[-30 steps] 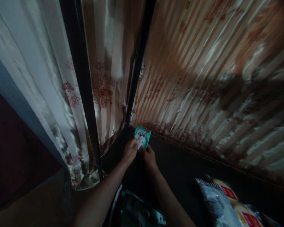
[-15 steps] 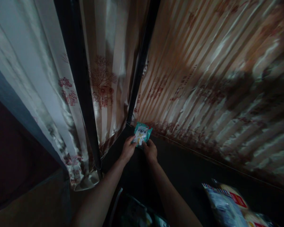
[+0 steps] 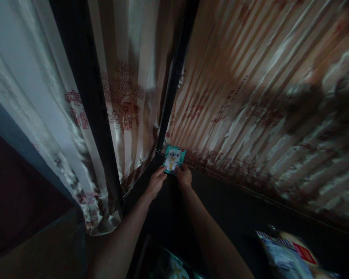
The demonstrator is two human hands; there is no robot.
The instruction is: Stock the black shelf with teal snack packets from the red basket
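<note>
A small teal snack packet (image 3: 174,158) with a white label and dark printed characters is held between my two hands at the back corner of a dark shelf (image 3: 221,197). My left hand (image 3: 157,181) pinches its lower left edge, fingers closed. On its lower right, my right hand (image 3: 184,177) grips the packet with the thumb on the front. The packet leans back near the curtain, and its underside is hidden. Below my forearms, another greenish package (image 3: 174,267) shows dimly at the bottom edge.
Striped, printed curtains (image 3: 250,116) hang behind and to the left. Two dark metal posts, a near one (image 3: 87,85) and a corner one (image 3: 174,81), frame the shelf. Clear bags of food (image 3: 291,252) lie at the lower right. A thin cord (image 3: 232,180) runs along the back edge.
The packet has moved slightly up and back toward the corner, its front now more upright and its label easier to see. Both hands stay on it. The view has shifted a little.
</note>
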